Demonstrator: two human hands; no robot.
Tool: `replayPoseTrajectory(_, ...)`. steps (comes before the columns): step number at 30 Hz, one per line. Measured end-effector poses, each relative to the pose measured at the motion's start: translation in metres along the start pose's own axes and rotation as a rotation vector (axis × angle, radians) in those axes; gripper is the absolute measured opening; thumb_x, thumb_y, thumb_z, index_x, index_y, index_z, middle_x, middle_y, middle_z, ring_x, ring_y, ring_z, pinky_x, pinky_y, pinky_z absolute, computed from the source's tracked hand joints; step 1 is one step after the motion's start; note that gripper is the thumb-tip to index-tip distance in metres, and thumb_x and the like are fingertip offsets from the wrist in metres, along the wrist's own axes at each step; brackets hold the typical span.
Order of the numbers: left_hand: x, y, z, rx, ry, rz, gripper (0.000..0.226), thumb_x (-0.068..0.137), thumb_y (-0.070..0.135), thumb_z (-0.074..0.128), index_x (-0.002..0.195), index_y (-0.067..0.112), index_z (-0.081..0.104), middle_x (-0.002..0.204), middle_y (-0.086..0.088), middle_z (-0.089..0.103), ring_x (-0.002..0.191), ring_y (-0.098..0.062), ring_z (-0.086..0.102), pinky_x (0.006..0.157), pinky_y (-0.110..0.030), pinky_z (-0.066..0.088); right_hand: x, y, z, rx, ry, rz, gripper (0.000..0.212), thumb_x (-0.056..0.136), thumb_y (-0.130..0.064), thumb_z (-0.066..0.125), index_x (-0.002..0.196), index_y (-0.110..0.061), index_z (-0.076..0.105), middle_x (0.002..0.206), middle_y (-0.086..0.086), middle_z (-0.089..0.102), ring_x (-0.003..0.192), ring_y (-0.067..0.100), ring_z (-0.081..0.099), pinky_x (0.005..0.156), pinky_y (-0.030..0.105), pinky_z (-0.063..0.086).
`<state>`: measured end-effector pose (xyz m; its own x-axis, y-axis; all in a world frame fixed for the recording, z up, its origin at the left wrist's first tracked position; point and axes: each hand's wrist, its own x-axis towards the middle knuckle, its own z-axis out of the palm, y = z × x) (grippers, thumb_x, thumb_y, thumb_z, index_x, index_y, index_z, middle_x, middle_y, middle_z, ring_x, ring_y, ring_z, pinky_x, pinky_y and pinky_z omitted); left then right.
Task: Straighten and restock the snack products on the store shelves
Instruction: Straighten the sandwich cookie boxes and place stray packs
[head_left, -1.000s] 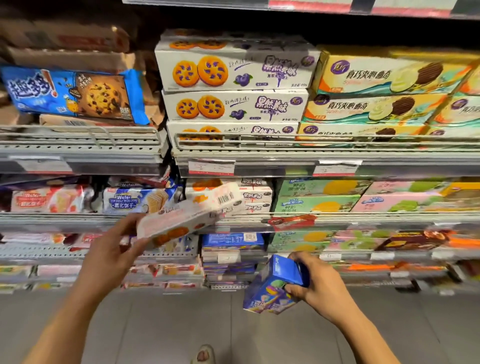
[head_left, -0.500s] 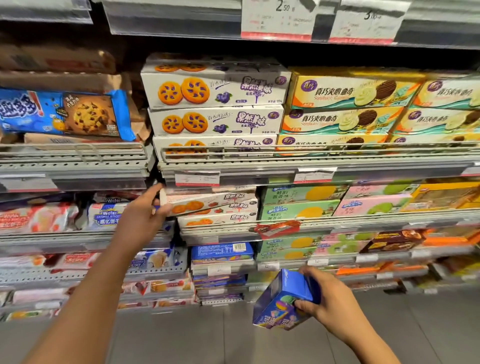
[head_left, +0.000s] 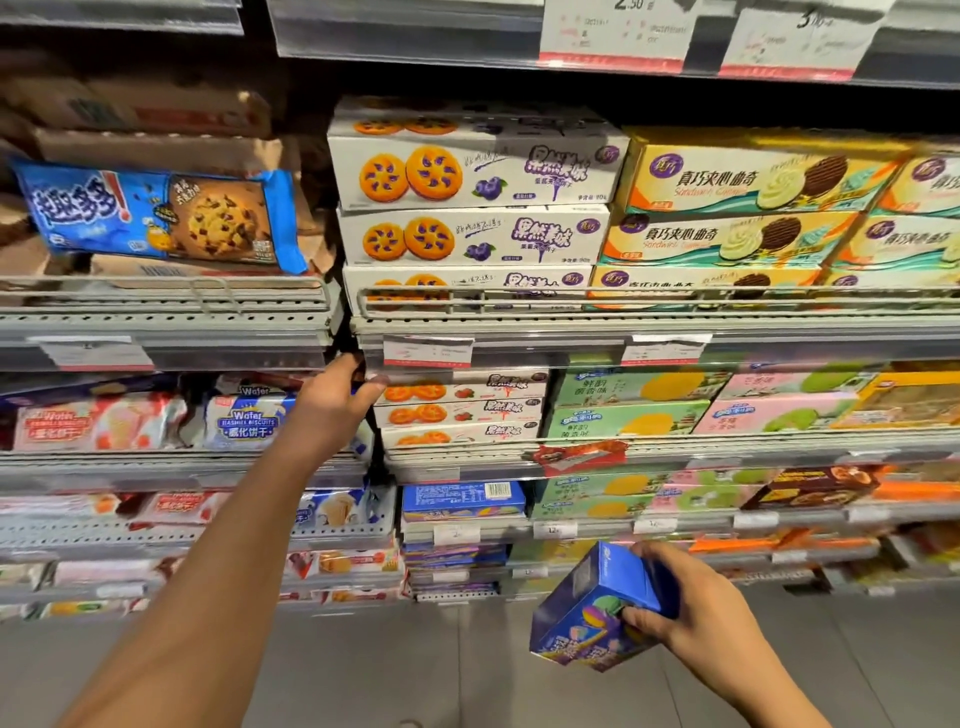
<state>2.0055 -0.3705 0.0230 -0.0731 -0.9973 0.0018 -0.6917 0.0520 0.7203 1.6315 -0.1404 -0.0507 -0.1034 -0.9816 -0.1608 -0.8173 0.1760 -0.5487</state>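
we see white boxes (head_left: 470, 176) printed with orange biscuits and purple berries, beside yellow boxes (head_left: 748, 179) with teal waves. the cookie bag (head_left: 156, 215) is bright blue with a brown chip cookie, and the box (head_left: 597, 610) we hold is deep blue with rainbow-coloured discs.

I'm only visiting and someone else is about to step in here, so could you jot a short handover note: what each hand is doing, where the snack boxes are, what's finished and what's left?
Left hand: fingers against the left end of the top white strawberry-biscuit box, which lies on a stack of like boxes on the second shelf.
Right hand: gripping a blue cardboard cookie box, held low in front of the shelves, not yet shelved.
Done: the strawberry-biscuit box is on its stack.
Left: square that stack up, then probably shelve the blue box; similar blue boxes sit on the shelf below. The blue chocolate-chip cookie packet, upper left, lies tilted.
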Motion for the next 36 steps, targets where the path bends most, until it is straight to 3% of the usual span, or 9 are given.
replayPoseTrajectory(2, 0.002, -0.004, 0.002, -0.026, 0.003, 0.003, 0.027, 0.1, 0.034, 0.059, 0.116, 0.012, 0.056, 0.098, -0.005, 0.064, 0.1, -0.03, 0.061, 0.074, -0.039, 0.044, 0.001, -0.002, 0.0, -0.01, -0.006, -0.002, 0.057, 0.067, -0.049, 0.084, 0.103, -0.064, 0.042, 0.106, -0.04, 0.055, 0.099, 0.0, 0.06, 0.083, 0.029, 0.053)
replayPoseTrajectory(6, -0.006, -0.017, 0.007, -0.178, 0.07, -0.051, 0.073, 0.096, 0.034, 0.068, 0.157, 0.02, 0.031, 0.122, 0.001, 0.061, 0.111, -0.02, 0.058, 0.089, -0.036, 0.047, 0.004, -0.001, 0.0, -0.007, -0.01, 0.004, 0.056, 0.066, -0.053, 0.082, 0.107, -0.063, 0.045, 0.107, -0.035, 0.061, 0.098, -0.001, 0.062, 0.081, 0.032, 0.055)
replayPoseTrajectory(10, -0.017, -0.038, 0.023, -0.169, 0.084, -0.095, 0.054, 0.092, 0.024, 0.071, 0.141, 0.017, 0.048, 0.126, 0.003, 0.064, 0.089, -0.008, 0.065, 0.071, -0.022, 0.048, 0.006, -0.001, 0.0, -0.015, -0.013, 0.011, 0.056, 0.066, -0.052, 0.082, 0.109, -0.058, 0.047, 0.105, -0.033, 0.063, 0.096, -0.002, 0.062, 0.078, 0.031, 0.055)
replayPoseTrajectory(13, -0.012, -0.052, 0.035, -0.153, -0.025, -0.161, 0.063, 0.087, 0.026, 0.078, 0.143, 0.021, 0.049, 0.133, 0.004, 0.062, 0.083, -0.013, 0.071, 0.08, -0.037, 0.059, 0.005, -0.005, -0.001, -0.03, -0.024, 0.001, 0.056, 0.068, -0.046, 0.085, 0.107, -0.058, 0.046, 0.106, -0.033, 0.061, 0.098, -0.001, 0.062, 0.079, 0.027, 0.053)
replayPoseTrajectory(16, -0.004, -0.055, 0.039, -0.076, -0.053, -0.131, 0.06, 0.086, 0.027, 0.079, 0.138, 0.021, 0.052, 0.136, 0.003, 0.062, 0.067, -0.01, 0.072, 0.068, -0.029, 0.056, 0.003, -0.008, -0.003, -0.047, -0.035, 0.001, 0.056, 0.07, -0.044, 0.085, 0.107, -0.056, 0.045, 0.106, -0.033, 0.059, 0.098, 0.0, 0.061, 0.079, 0.026, 0.052)
replayPoseTrajectory(21, 0.008, -0.058, 0.044, -0.111, -0.115, -0.079, 0.041, 0.086, 0.017, 0.079, 0.12, 0.019, 0.057, 0.119, -0.003, 0.07, 0.071, -0.021, 0.075, 0.075, -0.049, 0.062, -0.001, -0.013, -0.006, -0.061, -0.036, 0.005, 0.054, 0.071, -0.045, 0.084, 0.107, -0.055, 0.044, 0.105, -0.035, 0.057, 0.098, 0.0, 0.06, 0.081, 0.026, 0.052)
replayPoseTrajectory(26, 0.02, -0.062, 0.042, -0.184, -0.198, -0.127, 0.039, 0.086, 0.012, 0.079, 0.118, 0.012, 0.058, 0.108, -0.009, 0.07, 0.071, -0.023, 0.076, 0.068, -0.041, 0.064, -0.004, -0.011, -0.006, -0.074, -0.031, 0.021, 0.052, 0.07, -0.048, 0.082, 0.11, -0.05, 0.049, 0.105, -0.033, 0.06, 0.098, -0.003, 0.059, 0.079, 0.024, 0.052)
replayPoseTrajectory(30, 0.022, -0.07, 0.042, -0.186, -0.199, -0.118, 0.047, 0.086, 0.01, 0.08, 0.126, 0.012, 0.055, 0.121, -0.011, 0.068, 0.069, -0.023, 0.076, 0.055, -0.032, 0.06, -0.007, -0.012, -0.008, -0.078, -0.024, 0.029, 0.05, 0.07, -0.048, 0.081, 0.108, -0.05, 0.049, 0.103, -0.031, 0.061, 0.096, -0.002, 0.059, 0.078, 0.025, 0.052)
replayPoseTrajectory(36, 0.027, -0.074, 0.041, -0.232, -0.226, -0.146, 0.057, 0.085, 0.005, 0.079, 0.135, 0.014, 0.052, 0.123, -0.011, 0.068, 0.073, -0.026, 0.076, 0.057, -0.035, 0.061, -0.012, -0.01, -0.011, -0.064, -0.024, 0.043, 0.05, 0.072, -0.048, 0.082, 0.11, -0.051, 0.048, 0.104, -0.032, 0.06, 0.097, -0.006, 0.057, 0.077, 0.02, 0.048)
